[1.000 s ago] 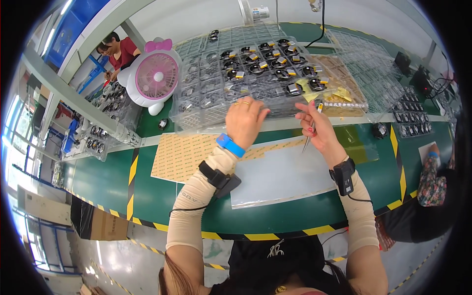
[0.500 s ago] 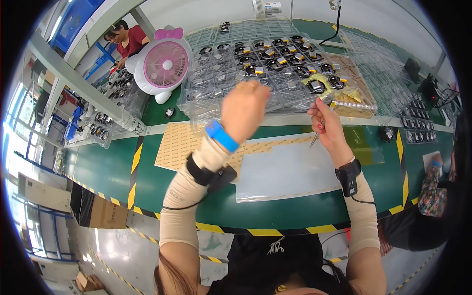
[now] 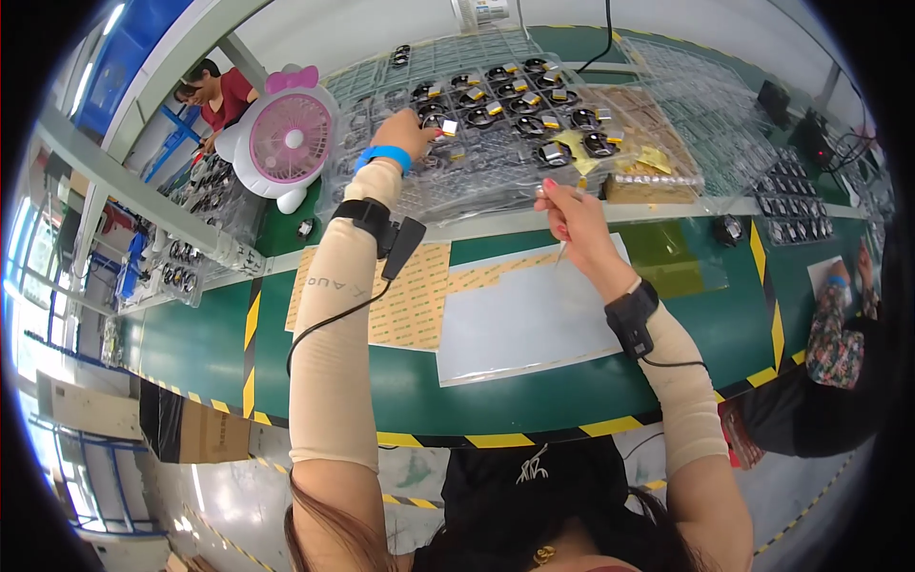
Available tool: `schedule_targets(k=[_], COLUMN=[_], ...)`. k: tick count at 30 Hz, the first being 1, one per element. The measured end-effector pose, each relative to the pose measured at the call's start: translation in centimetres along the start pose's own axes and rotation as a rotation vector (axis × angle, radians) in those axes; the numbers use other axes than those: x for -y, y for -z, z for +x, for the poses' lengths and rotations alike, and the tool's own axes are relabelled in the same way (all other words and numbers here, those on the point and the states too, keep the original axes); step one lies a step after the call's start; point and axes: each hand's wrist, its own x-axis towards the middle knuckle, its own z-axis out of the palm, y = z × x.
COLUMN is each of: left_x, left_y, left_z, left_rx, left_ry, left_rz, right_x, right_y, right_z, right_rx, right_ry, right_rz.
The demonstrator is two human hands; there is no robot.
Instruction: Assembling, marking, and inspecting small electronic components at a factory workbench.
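My left hand (image 3: 404,136) reaches over the clear plastic tray (image 3: 419,195), its fingers closed at a small black coiled part with a silver block (image 3: 448,127). The fingers partly hide that part. Around it, several similar coiled parts (image 3: 528,125) with silver and yellow blocks sit in the tray's pockets. My right hand (image 3: 579,224) is in front of the tray, closed around slim tweezers (image 3: 560,254) that point down over a white translucent sheet (image 3: 534,324).
A patterned tan sheet (image 3: 410,305) and a yellow-green film (image 3: 672,257) lie on the green bench. A pink and white fan (image 3: 286,143) stands at the left. Stacked clear trays (image 3: 686,86) lie at the back right. Co-workers sit at the far left and right edge.
My left hand has moved forward and left, out over the tray to a coiled part. My right hand stays near the tray's front with the tweezers. The whole view has shifted slightly.
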Motion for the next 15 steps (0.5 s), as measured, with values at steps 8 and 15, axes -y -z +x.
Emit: schedule_targets(k=[8,15], left_x=[-4.1,-7.4], left_y=[4.7,1.2], left_z=[-6.4,-17.4], left_rx=[-0.035,0.655], left_ry=[0.087,0.181], left_rz=[-0.768,-1.650], right_x=[0.5,-0.1], right_y=[-0.1,2.9], right_z=[-1.7,-5.6], right_rx=[0.162,0.170], right_ry=[-0.140,0.255], right_rz=[-0.316,-0.986])
